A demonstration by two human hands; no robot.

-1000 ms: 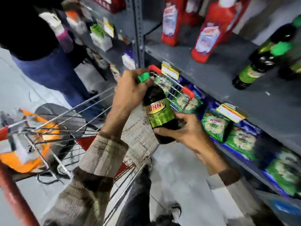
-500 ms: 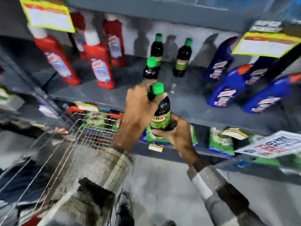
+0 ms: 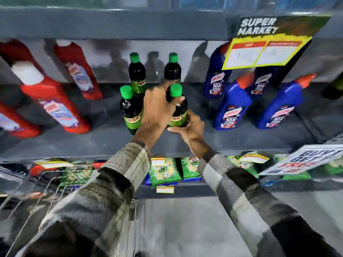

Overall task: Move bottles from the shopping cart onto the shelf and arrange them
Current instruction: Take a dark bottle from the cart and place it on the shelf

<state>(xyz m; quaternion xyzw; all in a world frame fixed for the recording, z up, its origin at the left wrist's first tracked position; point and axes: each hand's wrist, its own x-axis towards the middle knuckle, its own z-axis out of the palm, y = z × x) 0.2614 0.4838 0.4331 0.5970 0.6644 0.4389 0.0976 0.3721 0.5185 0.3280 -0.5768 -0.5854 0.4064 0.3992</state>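
A dark bottle (image 3: 179, 110) with a green cap and a green-yellow label is held upright over the grey shelf (image 3: 104, 140). My left hand (image 3: 157, 112) wraps its neck and shoulder from the left. My right hand (image 3: 189, 128) cups its base from the right. I cannot tell whether the base touches the shelf. Three matching bottles stand on the shelf: one (image 3: 130, 110) just left of my left hand, one (image 3: 137, 75) behind it, one (image 3: 172, 68) at the back. The wire shopping cart (image 3: 46, 182) is at the lower left.
Red bottles (image 3: 55, 106) stand on the shelf's left part, blue bottles (image 3: 232, 106) on its right part. A yellow supermarket sign (image 3: 267, 47) hangs at the upper right. Green packets (image 3: 163, 173) fill the shelf below. A white offer sign (image 3: 306, 160) sticks out at the right.
Both hands have carried the bottle from above the cart up and forward onto the shelf area, beside the front standing bottle. The view has swung from the cart to the shelf.
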